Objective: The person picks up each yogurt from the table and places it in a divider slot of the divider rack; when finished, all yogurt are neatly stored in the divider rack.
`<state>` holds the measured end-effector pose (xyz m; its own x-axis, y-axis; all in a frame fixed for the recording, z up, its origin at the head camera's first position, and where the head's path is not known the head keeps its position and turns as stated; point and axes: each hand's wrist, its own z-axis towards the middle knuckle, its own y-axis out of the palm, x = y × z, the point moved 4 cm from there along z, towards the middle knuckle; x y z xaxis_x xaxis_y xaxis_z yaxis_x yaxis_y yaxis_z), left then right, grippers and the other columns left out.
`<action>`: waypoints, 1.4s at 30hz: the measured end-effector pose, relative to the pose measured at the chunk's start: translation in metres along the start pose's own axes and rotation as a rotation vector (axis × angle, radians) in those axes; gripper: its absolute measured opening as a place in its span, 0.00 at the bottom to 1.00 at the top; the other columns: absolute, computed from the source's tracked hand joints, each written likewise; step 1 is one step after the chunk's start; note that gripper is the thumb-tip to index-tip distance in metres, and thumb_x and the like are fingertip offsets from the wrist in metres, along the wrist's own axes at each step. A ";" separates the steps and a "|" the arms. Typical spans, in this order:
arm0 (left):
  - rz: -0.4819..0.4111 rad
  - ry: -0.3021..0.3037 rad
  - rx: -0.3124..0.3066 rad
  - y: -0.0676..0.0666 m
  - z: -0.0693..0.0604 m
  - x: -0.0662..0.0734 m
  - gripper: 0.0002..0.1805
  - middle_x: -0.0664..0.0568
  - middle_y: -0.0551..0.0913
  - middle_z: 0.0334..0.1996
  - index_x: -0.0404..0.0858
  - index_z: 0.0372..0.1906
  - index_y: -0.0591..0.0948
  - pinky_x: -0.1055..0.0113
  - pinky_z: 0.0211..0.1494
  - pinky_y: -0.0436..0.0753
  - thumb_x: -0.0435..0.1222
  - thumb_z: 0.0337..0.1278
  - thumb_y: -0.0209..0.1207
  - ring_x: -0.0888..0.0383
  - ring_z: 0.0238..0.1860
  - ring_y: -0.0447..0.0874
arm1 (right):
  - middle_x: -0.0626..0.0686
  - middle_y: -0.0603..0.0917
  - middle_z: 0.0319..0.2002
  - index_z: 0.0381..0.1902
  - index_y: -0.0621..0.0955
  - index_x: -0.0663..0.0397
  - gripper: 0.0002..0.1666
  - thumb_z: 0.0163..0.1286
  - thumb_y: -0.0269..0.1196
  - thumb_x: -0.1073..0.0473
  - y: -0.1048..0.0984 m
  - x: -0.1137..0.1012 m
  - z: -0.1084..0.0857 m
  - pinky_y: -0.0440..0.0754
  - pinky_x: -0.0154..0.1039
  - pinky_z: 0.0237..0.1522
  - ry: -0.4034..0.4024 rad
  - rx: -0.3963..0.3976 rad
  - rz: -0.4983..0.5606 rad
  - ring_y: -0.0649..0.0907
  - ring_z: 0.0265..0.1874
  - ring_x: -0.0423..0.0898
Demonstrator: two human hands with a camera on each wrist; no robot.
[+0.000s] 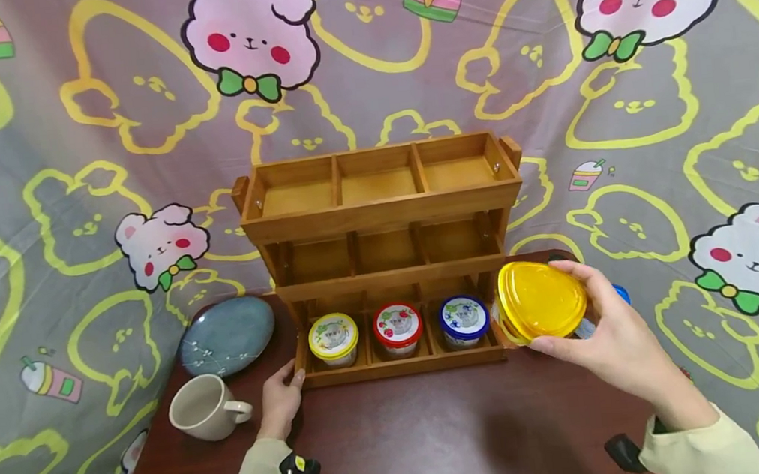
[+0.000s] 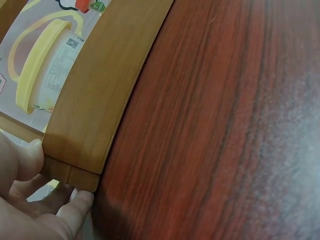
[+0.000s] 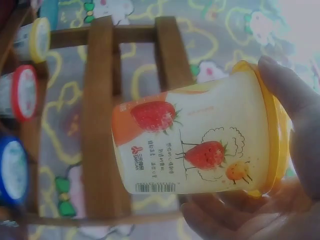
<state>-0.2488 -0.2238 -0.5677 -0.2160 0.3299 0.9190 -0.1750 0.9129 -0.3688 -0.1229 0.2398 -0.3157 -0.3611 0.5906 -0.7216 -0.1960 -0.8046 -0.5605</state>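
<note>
My right hand (image 1: 605, 338) holds a yogurt tub (image 1: 541, 302) by its yellow lid, beside the right end of a three-tier wooden rack (image 1: 381, 218). In the right wrist view the tub (image 3: 200, 140) lies sideways, its white wall printed with strawberries, and the fingers grip the lid's rim. At the rack's lower left front corner, my left hand (image 1: 280, 400) pinches the wood between thumb and fingers. Three small cups stand in the bottom tier's compartments: one yellow-lidded (image 1: 333, 337), one red-lidded (image 1: 398, 327) and one blue-lidded (image 1: 463, 320).
Left of the rack, a blue-grey plate (image 1: 227, 337) lies behind a beige mug (image 1: 206, 409) on the dark wooden table (image 1: 397, 439). Something blue (image 1: 621, 293) is partly hidden behind my right hand. A patterned cloth (image 1: 366, 80) hangs around the table.
</note>
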 end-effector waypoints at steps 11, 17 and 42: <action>0.017 0.007 0.008 -0.001 0.000 0.001 0.23 0.31 0.69 0.67 0.26 0.68 0.70 0.42 0.69 0.63 0.30 0.72 0.52 0.37 0.68 0.65 | 0.53 0.73 0.57 0.73 0.60 0.46 0.52 0.57 0.75 0.65 -0.007 -0.061 0.072 0.82 0.28 0.44 -0.054 -0.157 0.139 0.79 0.47 0.46; 0.025 -0.001 0.008 -0.001 0.002 0.004 0.24 0.32 0.68 0.68 0.27 0.68 0.69 0.41 0.70 0.62 0.31 0.73 0.51 0.36 0.69 0.63 | 0.58 0.75 0.57 0.72 0.60 0.47 0.46 0.62 0.71 0.63 -0.008 -0.094 0.115 0.83 0.31 0.44 -0.044 -0.215 0.227 0.78 0.49 0.52; -0.003 0.023 0.005 0.000 0.002 0.002 0.23 0.31 0.70 0.66 0.25 0.67 0.70 0.42 0.69 0.63 0.31 0.72 0.53 0.37 0.68 0.64 | 0.51 0.74 0.58 0.72 0.62 0.47 0.53 0.55 0.76 0.42 0.104 -0.193 0.281 0.77 0.37 0.55 -0.086 -0.396 0.244 0.76 0.53 0.45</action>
<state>-0.2511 -0.2242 -0.5664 -0.1938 0.3328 0.9229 -0.1808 0.9125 -0.3670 -0.3295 0.0252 -0.1203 -0.4311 0.3664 -0.8245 0.2610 -0.8241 -0.5027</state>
